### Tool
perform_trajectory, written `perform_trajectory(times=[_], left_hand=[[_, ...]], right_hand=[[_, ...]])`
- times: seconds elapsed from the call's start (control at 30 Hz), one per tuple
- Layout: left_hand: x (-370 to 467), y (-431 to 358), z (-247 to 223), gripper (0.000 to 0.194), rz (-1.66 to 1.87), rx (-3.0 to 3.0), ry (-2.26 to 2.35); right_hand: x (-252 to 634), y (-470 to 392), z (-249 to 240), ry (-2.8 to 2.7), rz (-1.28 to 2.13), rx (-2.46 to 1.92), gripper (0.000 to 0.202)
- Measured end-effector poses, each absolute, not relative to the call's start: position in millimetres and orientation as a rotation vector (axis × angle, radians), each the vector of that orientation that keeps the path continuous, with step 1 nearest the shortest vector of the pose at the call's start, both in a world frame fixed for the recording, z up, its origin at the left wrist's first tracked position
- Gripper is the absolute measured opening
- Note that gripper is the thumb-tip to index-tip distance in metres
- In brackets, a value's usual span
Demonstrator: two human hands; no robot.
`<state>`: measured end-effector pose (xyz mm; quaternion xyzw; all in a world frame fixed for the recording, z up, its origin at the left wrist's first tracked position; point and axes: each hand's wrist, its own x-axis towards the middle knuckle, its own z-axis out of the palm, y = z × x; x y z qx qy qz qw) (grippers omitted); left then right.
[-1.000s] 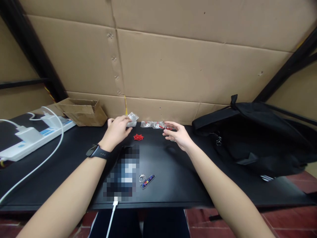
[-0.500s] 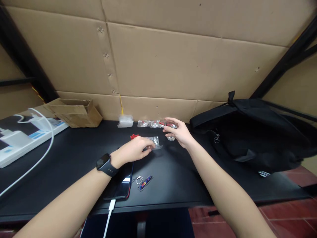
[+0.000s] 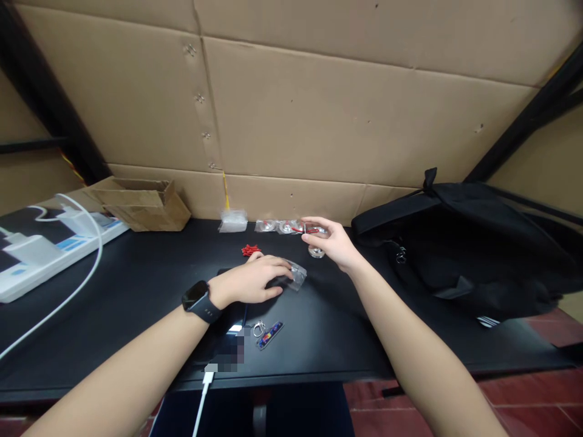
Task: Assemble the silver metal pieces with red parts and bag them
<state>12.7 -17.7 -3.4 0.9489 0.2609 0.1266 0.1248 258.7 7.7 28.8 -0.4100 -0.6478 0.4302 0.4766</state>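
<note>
The cardboard wall [image 3: 341, 133] closed off the back of the black table [image 3: 146, 285]. A black bag [image 3: 473, 249] slumped over the right side, a power strip [image 3: 31, 279] ran along the left, and a small cardboard box [image 3: 141, 209] stood against the wall, all seemingly set aside to leave the middle free.

The right hand [image 3: 330, 243] hovered right of centre, fingers curved towards the thumb, pinching a red cord [image 3: 312, 230] between them, probably to keep it steady. The left hand [image 3: 255, 278] lay low, fingers slightly spread and thumb apart, tips on a clear bag [image 3: 298, 277]; whether they pinched or merely pressed it, I couldn't tell.

That bag lay near the table's middle, its free end pointing right; the covering fingers hid its long axis. Behind, a stack of clear sleeves [image 3: 234, 221] sat by the wall, likely for easy reach. A clear round piece [image 3: 316, 252] showed below the right fingertips. The cord's long axis ran roughly left to right, one tip poking leftward past the fingers.
</note>
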Motion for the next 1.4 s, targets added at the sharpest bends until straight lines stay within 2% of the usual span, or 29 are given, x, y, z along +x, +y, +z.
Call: perform_trajectory(times=[0.27, 0.4, 0.67, 0.97, 1.4], left_hand=[[9, -13, -13, 0.036, 0.349, 2.782, 0.852], [11, -13, -13, 0.029, 0.377, 2.780, 0.871], [10, -15, -10, 0.038, 0.422, 2.855, 0.949], [10, -18, -10, 0.042, 0.407, 2.880, 1.062], [6, -16, -12, 0.040, 0.273, 2.821, 1.014]], right_hand=[[260, 9, 28, -1.615, 1.002, -0.988, 0.055], [262, 11, 27, -1.659, 0.932, -0.983, 0.058], [260, -3, 41, -2.116, 0.301, -1.083, 0.050], [265, -10, 39, -2.514, 0.631, -1.187, 0.053], [262, -7, 27, -2.542, 0.590, -1.287, 0.050]])
